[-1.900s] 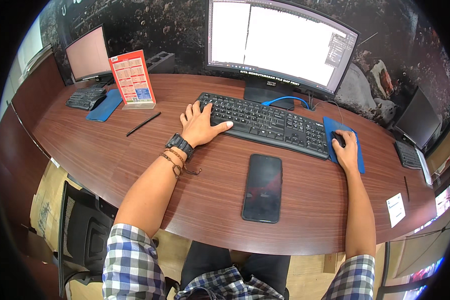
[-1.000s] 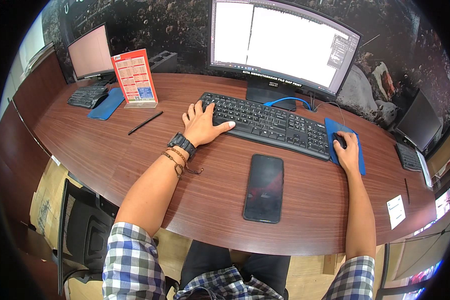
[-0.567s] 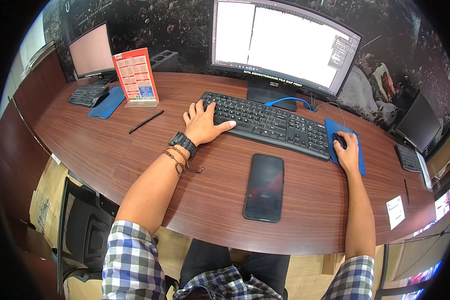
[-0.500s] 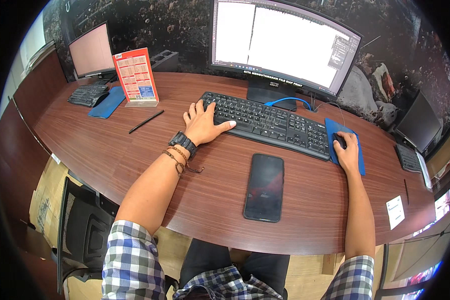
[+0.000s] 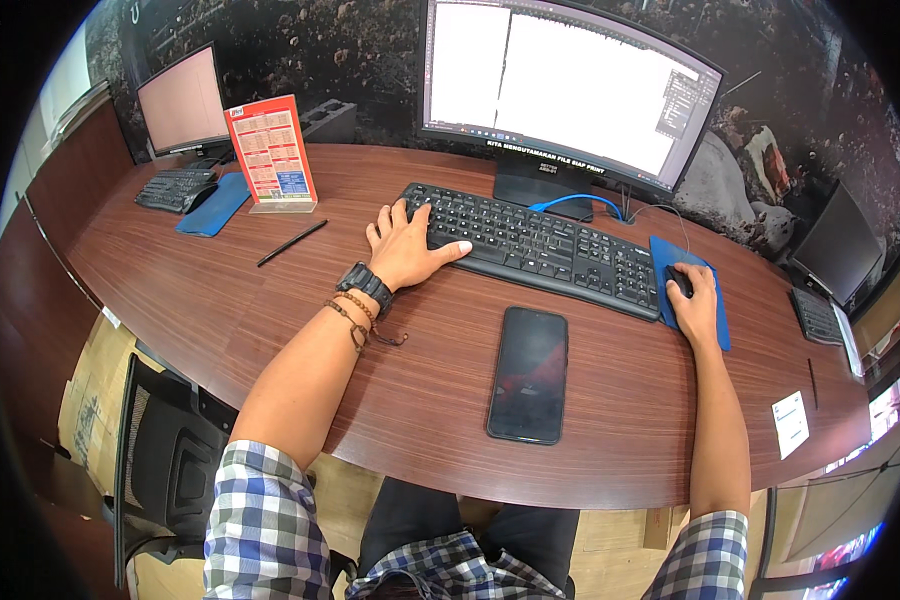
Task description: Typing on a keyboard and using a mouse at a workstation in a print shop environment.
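My left hand (image 5: pixel 407 247) rests with spread fingers on the left end of a black keyboard (image 5: pixel 540 245), its thumb stretched along the front row of keys. Over at the right, my right hand (image 5: pixel 697 300) is curled round a black computer mouse (image 5: pixel 679 282) on a blue mouse pad (image 5: pixel 714 318). Part of the mouse is hidden under the fingers. Behind the keyboard stands a large monitor (image 5: pixel 570 85) with a mostly white window and a dark vertical line on it. A dark-screened phone (image 5: pixel 528 376) lies face up between my forearms.
On the brown wooden desk (image 5: pixel 430 430), a black pen (image 5: pixel 292 243) and a red-and-white sign in a clear stand (image 5: pixel 273 155) are at the left. Further left are a second keyboard (image 5: pixel 175 190) and monitor (image 5: pixel 183 100). A white card (image 5: pixel 790 425) lies at the right, and a black chair (image 5: pixel 175 450) stands below left.
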